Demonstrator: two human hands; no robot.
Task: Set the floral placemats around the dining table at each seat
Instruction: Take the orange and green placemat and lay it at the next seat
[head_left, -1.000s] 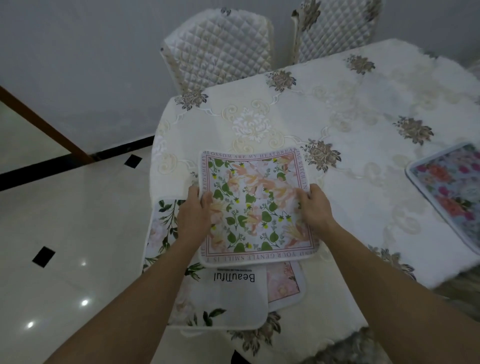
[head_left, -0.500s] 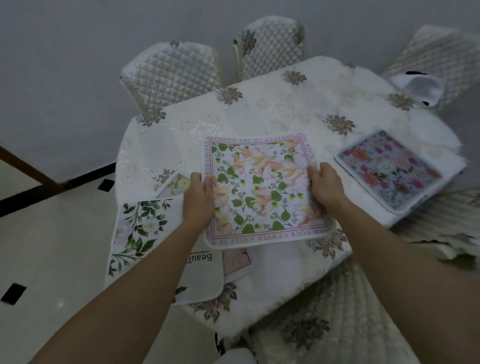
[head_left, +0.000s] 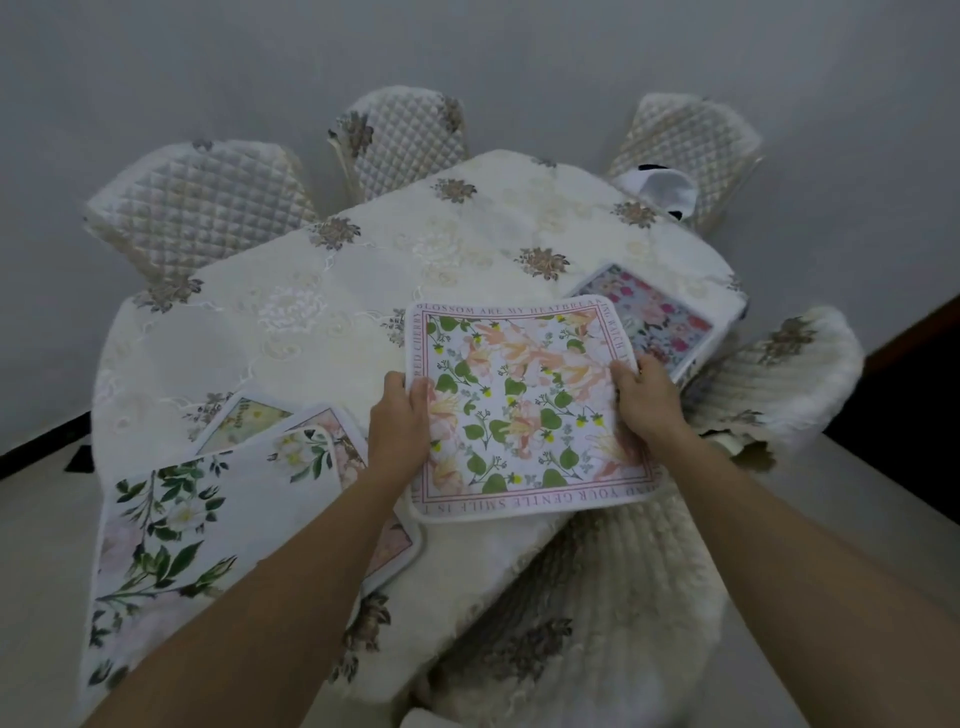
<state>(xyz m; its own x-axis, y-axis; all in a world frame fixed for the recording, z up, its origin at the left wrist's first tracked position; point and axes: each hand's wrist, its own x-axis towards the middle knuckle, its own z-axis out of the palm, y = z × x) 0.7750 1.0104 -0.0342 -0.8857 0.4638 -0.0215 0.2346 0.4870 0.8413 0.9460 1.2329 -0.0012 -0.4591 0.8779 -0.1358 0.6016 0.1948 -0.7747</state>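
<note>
While in both hands (head_left: 397, 431) (head_left: 649, 408), square placemat (head_left: 524, 410); pink lettered border; peach blooms

On the table (head_left: 311, 332): pile of placemats (head_left: 208, 509) at near left; middle placemat (head_left: 519, 405) to its right; far placemat (head_left: 660, 322) behind and right of that. Chairs (head_left: 197, 208) stand behind the table.

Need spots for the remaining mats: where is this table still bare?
Bare tablecloth runs along the far side, before the far quilted chairs, between the stack of placemats and the pink-flowered placemat. The near edge is crowded: the stack, then the lettered-border placemat gripped by left hand and right hand.
</note>
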